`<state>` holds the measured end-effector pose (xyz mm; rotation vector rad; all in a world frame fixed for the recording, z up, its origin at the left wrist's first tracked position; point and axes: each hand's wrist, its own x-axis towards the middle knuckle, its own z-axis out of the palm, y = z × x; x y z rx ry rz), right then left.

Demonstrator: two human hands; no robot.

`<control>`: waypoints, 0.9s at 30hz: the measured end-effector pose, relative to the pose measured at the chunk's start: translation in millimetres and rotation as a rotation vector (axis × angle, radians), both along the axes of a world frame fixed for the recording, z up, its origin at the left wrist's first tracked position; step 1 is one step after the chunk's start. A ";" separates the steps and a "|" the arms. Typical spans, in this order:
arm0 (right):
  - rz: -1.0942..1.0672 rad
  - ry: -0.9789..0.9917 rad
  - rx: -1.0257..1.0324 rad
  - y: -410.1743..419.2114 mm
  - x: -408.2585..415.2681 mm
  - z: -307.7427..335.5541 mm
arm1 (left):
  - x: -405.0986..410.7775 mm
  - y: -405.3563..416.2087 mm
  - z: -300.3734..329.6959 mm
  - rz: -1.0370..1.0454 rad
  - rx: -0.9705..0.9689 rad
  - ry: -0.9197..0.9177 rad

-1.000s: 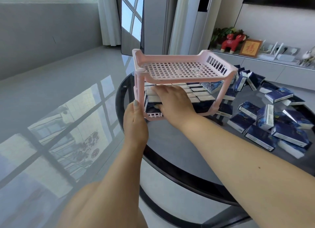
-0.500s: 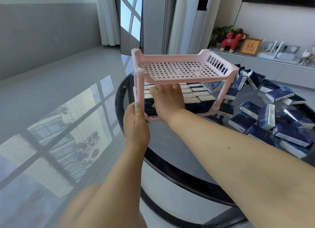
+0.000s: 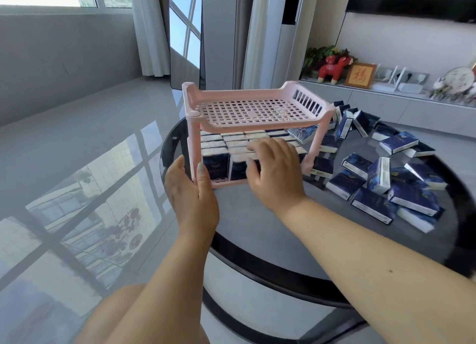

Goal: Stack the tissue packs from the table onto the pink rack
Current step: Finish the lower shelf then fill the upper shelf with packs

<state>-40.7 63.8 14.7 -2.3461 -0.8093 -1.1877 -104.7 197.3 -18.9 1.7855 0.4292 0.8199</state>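
Progress appears roughly half made: the pink rack (image 3: 257,112) has its lower tier packed with upright tissue packs (image 3: 216,163) and its upper tier bare, while some twenty loose packs (image 3: 371,204) lie on the worktop (image 3: 257,227) right of the rack. Left hand (image 3: 192,197) grips the rack's near-left post with curled fingers; right hand (image 3: 277,173) rests relaxed fingers on the front-row packs.

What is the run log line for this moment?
left hand: holds pink rack post | right hand: on tissue packs, lower shelf

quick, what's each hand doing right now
Left hand: grips the pink rack's front post.
Right hand: open, fingers on the tissue packs.
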 end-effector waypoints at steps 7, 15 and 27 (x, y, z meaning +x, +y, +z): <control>-0.497 0.560 0.056 -99.4 43.9 6.3 | -11.6 -10.8 -2.1 0.150 0.135 -0.168; -0.528 0.945 -0.226 -137.9 81.1 -10.5 | -10.5 -20.2 -8.2 0.052 0.277 -0.231; -0.688 0.385 0.137 -144.5 22.6 11.0 | -14.2 -53.5 8.8 -0.228 0.044 -0.064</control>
